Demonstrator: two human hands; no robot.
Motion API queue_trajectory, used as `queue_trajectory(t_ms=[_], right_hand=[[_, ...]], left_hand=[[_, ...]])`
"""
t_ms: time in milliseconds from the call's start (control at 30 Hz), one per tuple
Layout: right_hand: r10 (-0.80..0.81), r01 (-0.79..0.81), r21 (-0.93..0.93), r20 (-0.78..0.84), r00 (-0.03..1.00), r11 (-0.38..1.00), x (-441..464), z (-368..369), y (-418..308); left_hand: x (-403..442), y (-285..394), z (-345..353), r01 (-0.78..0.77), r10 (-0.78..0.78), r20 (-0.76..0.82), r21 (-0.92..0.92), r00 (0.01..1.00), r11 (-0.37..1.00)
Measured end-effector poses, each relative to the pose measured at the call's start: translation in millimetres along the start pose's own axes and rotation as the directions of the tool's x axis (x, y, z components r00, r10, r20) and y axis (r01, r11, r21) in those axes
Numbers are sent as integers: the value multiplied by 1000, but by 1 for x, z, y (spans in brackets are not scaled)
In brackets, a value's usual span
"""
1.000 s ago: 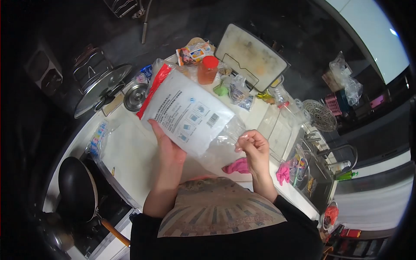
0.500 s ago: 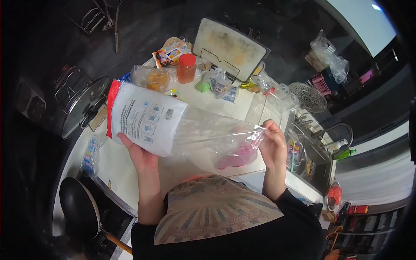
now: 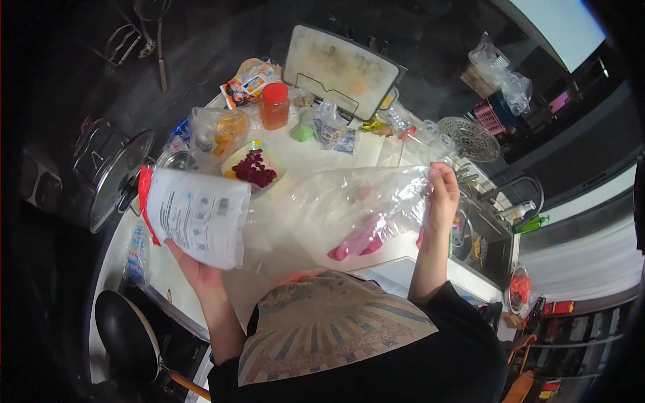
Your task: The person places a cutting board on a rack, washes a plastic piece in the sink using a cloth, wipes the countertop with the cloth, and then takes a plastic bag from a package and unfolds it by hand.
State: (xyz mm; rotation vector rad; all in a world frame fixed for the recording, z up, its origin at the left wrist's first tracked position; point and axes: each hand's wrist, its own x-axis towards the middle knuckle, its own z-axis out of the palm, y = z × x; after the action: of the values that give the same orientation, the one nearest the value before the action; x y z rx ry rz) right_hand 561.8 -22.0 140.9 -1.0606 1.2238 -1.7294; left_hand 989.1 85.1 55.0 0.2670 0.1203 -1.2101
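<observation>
My left hand (image 3: 198,272) is closed on the lower edge of a white printed packet (image 3: 195,215) with a red strip at its left end and a barcode. A little clear plastic sticks out of the packet's right end. My right hand (image 3: 441,191) pinches the right end of a clear plastic bag (image 3: 329,198), which spreads out over the counter between my hands. Whether the bag still joins the packet is hard to see. Beneath the bag lies a crumpled pink item (image 3: 363,243), perhaps rubber gloves. Beyond the packet sits a bowl of dark red cubes (image 3: 255,169).
A red-lidded jar (image 3: 274,107), a bag with orange-yellow food (image 3: 222,131) and a cutting board (image 3: 342,70) in a rack stand at the back of the counter (image 3: 272,252). A pan (image 3: 124,336) is at lower left, a glass lid (image 3: 121,181) at left, and the sink (image 3: 487,242) at right.
My right hand has moved right and up, drawing the clear bag out from the packet. My left hand and the packet have moved left and down, uncovering the bowl of red cubes.
</observation>
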Motion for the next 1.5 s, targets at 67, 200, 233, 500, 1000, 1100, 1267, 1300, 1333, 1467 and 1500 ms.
queue_trajectory(t_ms=[67,200,233,500,1000,1100,1267,1300,1333,1467,1500], right_hand=[[-34,34,-72,3,999,997,5,-6,7],[-296,306,-491,101,950,816,8,-13,37],[-248,292,-605,158,956,741,6,-12,39],[182,199,-718,416,891,667,-6,22,30],[295,-638,150,792,535,755,-36,50,-56],[307,-548,77,759,574,833,-50,59,-63],[233,-468,114,749,620,877,-62,44,-68],[237,-456,138,704,669,879,-63,38,-67],[237,-457,141,702,672,878,-60,30,-61],[173,-412,163,727,665,896,-51,1,-47],[160,-399,163,733,661,902,-52,-4,-49]], left_hand=[[-9,1,-19,62,-62,23,-23,998,998],[-27,-9,-92,88,-85,-66,34,994,996],[-32,-12,-108,41,-28,-150,82,988,996],[-40,-24,-228,160,-117,-482,48,868,986],[-98,-46,-26,-397,170,362,876,917,274],[-86,-76,14,-651,-170,652,756,739,66],[-55,-95,24,-11,-383,263,835,885,549],[-51,-92,24,27,-361,166,880,918,475],[-49,-89,23,29,-364,165,881,917,472],[-38,-75,24,260,-494,82,770,865,583],[-34,-72,23,359,-578,59,732,814,579]])
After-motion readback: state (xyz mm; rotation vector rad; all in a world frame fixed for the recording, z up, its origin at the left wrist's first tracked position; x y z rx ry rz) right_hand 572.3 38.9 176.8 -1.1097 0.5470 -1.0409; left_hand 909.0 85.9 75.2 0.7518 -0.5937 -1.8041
